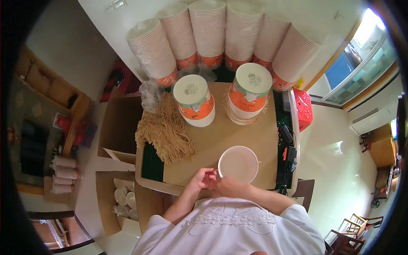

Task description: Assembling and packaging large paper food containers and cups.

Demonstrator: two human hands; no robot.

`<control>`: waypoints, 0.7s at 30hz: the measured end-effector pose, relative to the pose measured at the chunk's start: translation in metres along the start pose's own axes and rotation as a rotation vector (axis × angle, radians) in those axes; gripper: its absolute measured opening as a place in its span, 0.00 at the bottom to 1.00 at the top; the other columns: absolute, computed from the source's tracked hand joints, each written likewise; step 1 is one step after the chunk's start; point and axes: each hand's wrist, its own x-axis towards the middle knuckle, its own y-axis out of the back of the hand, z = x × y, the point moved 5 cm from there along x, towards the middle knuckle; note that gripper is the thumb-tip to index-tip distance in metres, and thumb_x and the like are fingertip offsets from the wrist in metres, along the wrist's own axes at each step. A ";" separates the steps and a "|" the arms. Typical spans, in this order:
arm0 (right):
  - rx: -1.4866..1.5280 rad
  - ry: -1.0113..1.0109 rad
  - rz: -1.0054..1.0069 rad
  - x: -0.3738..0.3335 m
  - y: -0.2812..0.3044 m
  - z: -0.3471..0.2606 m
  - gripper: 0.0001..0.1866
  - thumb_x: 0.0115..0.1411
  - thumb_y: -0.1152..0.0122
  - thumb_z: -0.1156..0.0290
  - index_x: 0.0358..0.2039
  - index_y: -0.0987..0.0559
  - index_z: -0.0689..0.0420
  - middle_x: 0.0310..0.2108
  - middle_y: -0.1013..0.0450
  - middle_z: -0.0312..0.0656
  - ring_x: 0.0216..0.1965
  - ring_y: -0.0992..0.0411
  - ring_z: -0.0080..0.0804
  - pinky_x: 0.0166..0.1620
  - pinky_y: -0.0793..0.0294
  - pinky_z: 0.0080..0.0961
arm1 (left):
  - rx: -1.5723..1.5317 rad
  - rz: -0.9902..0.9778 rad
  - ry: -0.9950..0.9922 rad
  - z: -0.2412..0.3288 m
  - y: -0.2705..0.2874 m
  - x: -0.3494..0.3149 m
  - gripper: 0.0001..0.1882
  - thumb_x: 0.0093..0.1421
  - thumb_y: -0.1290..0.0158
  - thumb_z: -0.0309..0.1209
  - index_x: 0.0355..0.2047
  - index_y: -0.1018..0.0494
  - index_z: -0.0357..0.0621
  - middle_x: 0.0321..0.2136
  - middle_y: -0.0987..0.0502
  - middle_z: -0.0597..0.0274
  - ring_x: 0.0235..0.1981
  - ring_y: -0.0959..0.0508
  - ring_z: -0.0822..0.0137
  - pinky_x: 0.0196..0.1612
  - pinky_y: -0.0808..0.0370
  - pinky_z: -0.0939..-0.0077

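A white paper bucket [239, 165] stands mouth up near the front edge of the table, right in front of me. A short bit of tan cord sticks out at its right rim. My left hand [205, 178] is at the bucket's left side, its thumb and fingers pinched together; what they hold is too small to make out. My right hand [227, 187] lies against the near side of the bucket, close to the left one, and its fingers are hidden. Left of the bucket lies a big heap of tan cords [166, 129].
Two upside-down orange-and-white bucket stacks [196, 104] [250, 95] stand on the cardboard sheet [221, 136]. Tall stacks of white buckets [207, 32] line the back. A black cable with an adapter [289, 155] lies at the right edge. An open carton [111, 199] sits at lower left.
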 end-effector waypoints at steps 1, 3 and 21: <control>0.233 -0.113 0.026 0.011 -0.026 0.023 0.08 0.50 0.51 0.70 0.31 0.28 0.55 0.23 0.29 0.40 0.24 0.29 0.37 0.28 0.30 0.34 | 0.019 -0.027 -0.028 0.004 -0.002 0.004 0.08 0.55 0.56 0.30 0.21 0.35 0.42 0.17 0.34 0.63 0.14 0.38 0.73 0.21 0.37 0.78; 0.391 -0.165 0.278 0.024 -0.025 0.060 0.08 0.49 0.50 0.70 0.32 0.28 0.53 0.25 0.29 0.40 0.29 0.29 0.37 0.32 0.30 0.32 | 0.041 -0.039 -0.064 0.011 -0.005 0.008 0.07 0.55 0.57 0.28 0.20 0.39 0.49 0.09 0.42 0.73 0.07 0.50 0.79 0.10 0.49 0.86; 1.035 -0.570 0.146 0.017 -0.083 0.144 0.12 0.49 0.43 0.60 0.27 0.21 0.56 0.22 0.26 0.43 0.24 0.29 0.31 0.29 0.31 0.27 | 0.535 0.060 -0.477 0.029 -0.061 0.027 0.06 0.53 0.53 0.28 0.20 0.35 0.49 0.10 0.38 0.74 0.07 0.44 0.81 0.08 0.53 0.85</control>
